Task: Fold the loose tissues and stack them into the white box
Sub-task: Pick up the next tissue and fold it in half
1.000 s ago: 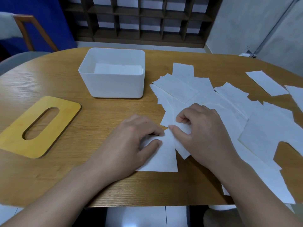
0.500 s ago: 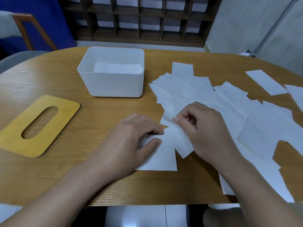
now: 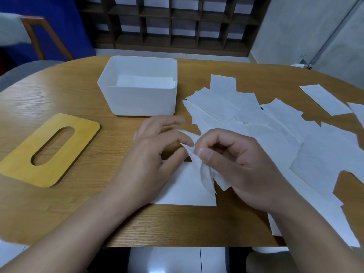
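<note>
A white tissue [image 3: 185, 186] lies at the table's near edge, one flap lifted off the wood. My right hand [image 3: 242, 166] pinches that raised flap between thumb and forefinger. My left hand [image 3: 151, 154] rests on the tissue's left part with fingers spread, and its fingertips touch the lifted corner. The white box [image 3: 137, 101] stands beyond my left hand with folded tissues [image 3: 145, 82] stacked inside. Several loose tissues [image 3: 275, 131] spread across the right half of the table.
A yellow wooden lid [image 3: 49, 148] with an oval slot lies flat at the left. The oval wooden table [image 3: 78, 209] ends just below my wrists. A chair [image 3: 37, 36] and a dark shelf unit [image 3: 177, 22] stand behind the table.
My right hand has lifted the tissue's right flap off the table and turned palm-up toward me. My left hand's fingers have straightened and spread, and the camera has moved closer.
</note>
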Tool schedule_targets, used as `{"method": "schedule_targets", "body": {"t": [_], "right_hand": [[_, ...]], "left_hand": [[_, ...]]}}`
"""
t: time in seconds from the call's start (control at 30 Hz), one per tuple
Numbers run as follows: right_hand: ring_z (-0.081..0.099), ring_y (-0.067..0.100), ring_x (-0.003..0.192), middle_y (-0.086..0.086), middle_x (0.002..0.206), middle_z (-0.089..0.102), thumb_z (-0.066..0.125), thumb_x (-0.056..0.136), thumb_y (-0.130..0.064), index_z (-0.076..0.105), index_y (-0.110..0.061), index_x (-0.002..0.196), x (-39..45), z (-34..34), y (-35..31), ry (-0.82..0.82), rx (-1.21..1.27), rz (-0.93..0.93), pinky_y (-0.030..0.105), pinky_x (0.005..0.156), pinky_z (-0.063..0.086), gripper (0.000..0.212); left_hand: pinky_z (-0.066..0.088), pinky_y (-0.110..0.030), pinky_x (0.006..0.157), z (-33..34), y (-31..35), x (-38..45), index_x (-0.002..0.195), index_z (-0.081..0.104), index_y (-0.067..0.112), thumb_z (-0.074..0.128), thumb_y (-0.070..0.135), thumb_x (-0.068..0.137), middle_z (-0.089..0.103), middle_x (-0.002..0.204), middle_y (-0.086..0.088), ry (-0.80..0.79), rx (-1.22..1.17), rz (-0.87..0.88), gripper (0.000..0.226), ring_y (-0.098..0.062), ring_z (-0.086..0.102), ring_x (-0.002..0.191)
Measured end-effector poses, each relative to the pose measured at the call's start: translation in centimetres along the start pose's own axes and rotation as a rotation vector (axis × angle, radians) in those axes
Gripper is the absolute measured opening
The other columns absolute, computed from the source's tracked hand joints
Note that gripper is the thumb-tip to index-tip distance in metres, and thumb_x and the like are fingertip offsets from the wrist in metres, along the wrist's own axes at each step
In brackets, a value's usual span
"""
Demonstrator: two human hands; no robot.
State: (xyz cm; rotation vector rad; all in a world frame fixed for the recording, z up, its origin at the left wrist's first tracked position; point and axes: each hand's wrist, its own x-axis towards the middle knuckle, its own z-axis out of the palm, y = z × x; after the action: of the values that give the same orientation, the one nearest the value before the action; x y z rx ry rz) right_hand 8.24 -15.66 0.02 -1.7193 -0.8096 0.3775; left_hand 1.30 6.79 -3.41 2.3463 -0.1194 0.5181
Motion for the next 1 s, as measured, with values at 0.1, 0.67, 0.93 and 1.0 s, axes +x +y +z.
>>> {"method": "schedule_targets", "body": {"t": [0.1, 0.67, 0.93, 1.0], "right_hand": [[0.067, 0.03, 0.095, 0.011, 0.1, 0.072, 0.062, 0.11, -0.026, 0.074, -0.014, 0.101, 0.2, -0.6, -0.1, 0.114, 0.097, -0.007, 0.041, 0.086, 0.054, 0.019], [0.054, 0.011, 0.048, -0.011, 0.07, 0.074, 0.078, 0.1, -0.027, 0.082, -0.03, 0.091, -0.2, -0.1, -0.1, 0.214, -0.252, 0.136, 0.021, 0.049, 0.043, 0.011], [0.059, 0.023, 0.052, 0.0, 0.057, 0.06, 0.081, 0.096, -0.032, 0.078, -0.031, 0.083, -0.5, 0.4, 0.7, 0.162, -0.36, 0.18, 0.041, 0.059, 0.057, 0.014], [0.055, 0.013, 0.054, -0.004, 0.06, 0.06, 0.083, 0.095, -0.036, 0.077, -0.032, 0.085, -0.6, 0.7, 1.0, 0.155, -0.417, 0.187, 0.036, 0.058, 0.055, 0.012]], "left_hand": [[0.043, -0.047, 0.108, -0.8, 0.4, 0.2, 0.102, 0.078, 0.033, 0.068, 0.034, 0.107, 0.074, 0.115, 0.019, 0.007, -0.041, -0.007, 0.011, -0.013, 0.063, 0.123], [0.059, -0.051, 0.071, -5.0, 0.9, 0.5, 0.092, 0.084, 0.027, 0.08, 0.037, 0.096, 0.079, 0.081, 0.001, -0.181, -0.297, -0.32, 0.012, -0.037, 0.07, 0.08], [0.056, -0.047, 0.067, -5.1, 0.2, 0.3, 0.087, 0.081, 0.028, 0.081, 0.04, 0.095, 0.078, 0.078, 0.005, -0.272, -0.195, -0.361, 0.014, -0.04, 0.064, 0.076], [0.047, -0.038, 0.062, -5.1, -0.1, 0.3, 0.085, 0.081, 0.028, 0.082, 0.039, 0.094, 0.074, 0.075, 0.007, -0.287, -0.162, -0.365, 0.014, -0.03, 0.059, 0.067]]}}
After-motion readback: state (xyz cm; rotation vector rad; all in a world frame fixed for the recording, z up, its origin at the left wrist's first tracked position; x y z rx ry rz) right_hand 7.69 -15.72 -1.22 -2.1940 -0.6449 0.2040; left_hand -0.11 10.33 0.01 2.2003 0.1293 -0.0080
